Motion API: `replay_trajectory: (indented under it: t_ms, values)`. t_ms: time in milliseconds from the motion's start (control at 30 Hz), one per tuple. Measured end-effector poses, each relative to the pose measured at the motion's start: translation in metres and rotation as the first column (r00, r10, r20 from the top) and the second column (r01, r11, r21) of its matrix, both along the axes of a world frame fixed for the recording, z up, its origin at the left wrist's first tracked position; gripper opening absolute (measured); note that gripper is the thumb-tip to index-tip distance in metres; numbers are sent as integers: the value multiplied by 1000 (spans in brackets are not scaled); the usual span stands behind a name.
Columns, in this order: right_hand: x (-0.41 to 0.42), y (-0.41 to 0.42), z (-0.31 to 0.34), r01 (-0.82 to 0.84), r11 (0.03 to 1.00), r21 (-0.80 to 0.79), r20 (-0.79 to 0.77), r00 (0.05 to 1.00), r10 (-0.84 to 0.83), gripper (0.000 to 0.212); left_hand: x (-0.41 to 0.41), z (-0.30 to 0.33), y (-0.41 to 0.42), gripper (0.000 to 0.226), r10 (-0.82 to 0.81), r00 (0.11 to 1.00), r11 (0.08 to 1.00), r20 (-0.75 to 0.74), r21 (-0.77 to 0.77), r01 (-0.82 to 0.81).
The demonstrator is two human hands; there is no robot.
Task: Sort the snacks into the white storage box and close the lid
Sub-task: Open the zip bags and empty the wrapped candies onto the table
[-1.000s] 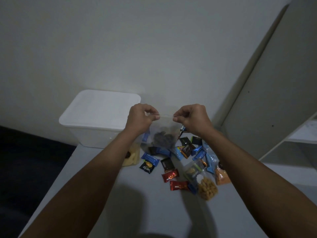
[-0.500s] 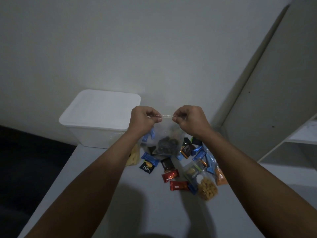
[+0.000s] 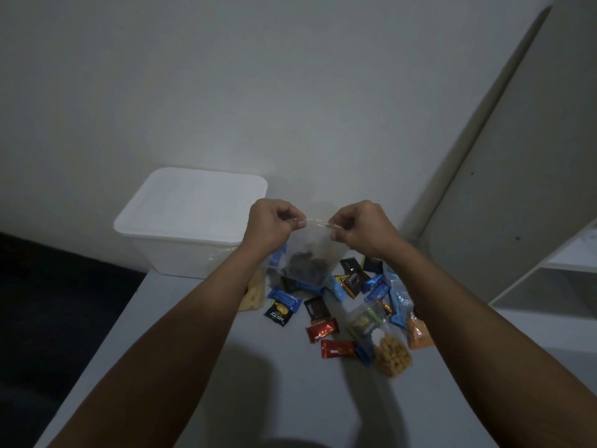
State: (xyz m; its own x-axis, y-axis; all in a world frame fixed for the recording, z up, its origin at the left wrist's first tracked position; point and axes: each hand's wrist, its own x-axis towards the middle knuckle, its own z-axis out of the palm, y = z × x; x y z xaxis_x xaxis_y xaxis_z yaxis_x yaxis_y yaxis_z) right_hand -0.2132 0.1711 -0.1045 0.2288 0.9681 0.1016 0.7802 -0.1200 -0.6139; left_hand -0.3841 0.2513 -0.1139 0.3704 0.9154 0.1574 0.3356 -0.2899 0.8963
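Note:
A clear zip bag (image 3: 308, 258) with dark snacks inside hangs above the table. My left hand (image 3: 269, 223) pinches its top edge at the left, and my right hand (image 3: 361, 229) pinches the same edge at the right. Below the bag lie several small wrapped snacks: blue (image 3: 284, 299), black (image 3: 278, 313), brown (image 3: 316, 308) and red (image 3: 322, 329) ones. A clear bag of yellow nuts (image 3: 391, 354) lies to the right of them. The white storage box (image 3: 181, 253) stands at the back left with its lid (image 3: 190, 205) on.
The grey table (image 3: 226, 383) ends at a left edge beside a dark floor. A pale bag of yellow pieces (image 3: 253, 294) lies under my left forearm. An orange snack bag (image 3: 418, 334) lies at the right. A white shelf unit (image 3: 533, 221) stands at the right.
Both hands have stayed on the bag's top edge, shifting slightly along it. The bag now hangs a little tilted, and its dark contents have settled lower left.

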Motion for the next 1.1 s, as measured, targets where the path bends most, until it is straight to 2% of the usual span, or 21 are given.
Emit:
replay_trajectory:
  t_ms: [100, 233, 267, 333, 400, 600, 667, 767, 867, 1000, 1100]
  values:
    - [3, -1, -2, 50, 998, 37, -30, 998, -49, 16, -4, -4, 3, 20, 5, 1000, 1000, 23, -13, -5]
    - [2, -2, -6, 108, 988, 111, -39, 994, -105, 15, -2, -8, -1, 20, 208, 975, 978, 77, -1, -209]
    - [1, -3, -6, 110, 987, 120, -41, 993, -106, 16, -1, -9, -3, 23, 201, 977, 979, 77, -51, -197]
    - [-2, -3, -8, 100, 986, 133, -27, 995, -97, 18, 2, -8, -8, 28, 84, 994, 971, 74, -229, -65]
    - [-6, -3, -10, 84, 985, 149, -1, 996, -85, 20, 5, -5, -15, 26, -7, 995, 926, 96, -375, 42]
    - [-12, -6, -13, 56, 983, 174, -11, 998, -55, 20, 14, -5, -17, 9, 81, 979, 869, 187, -495, 23]
    - [-11, -7, -14, 51, 986, 160, -51, 998, -43, 20, 15, -4, -19, 10, 112, 970, 850, 217, -526, 19]
    - [-9, -7, -13, 11, 997, 79, -190, 982, 4, 24, 15, -6, -19, 10, 147, 958, 842, 245, -539, 8]
    - [-4, -6, -12, 18, 999, 33, -312, 950, -7, 16, 13, -9, -21, 9, 140, 960, 853, 243, -522, 8]
    - [-2, -7, -10, 11, 1000, -8, -354, 935, -13, 9, 11, -9, -20, 5, 107, 972, 889, 210, -458, 1]
    - [-3, -9, -6, -3, 998, -64, -388, 921, -22, 10, 9, -11, -18, 10, 95, 977, 908, 193, -420, -5]
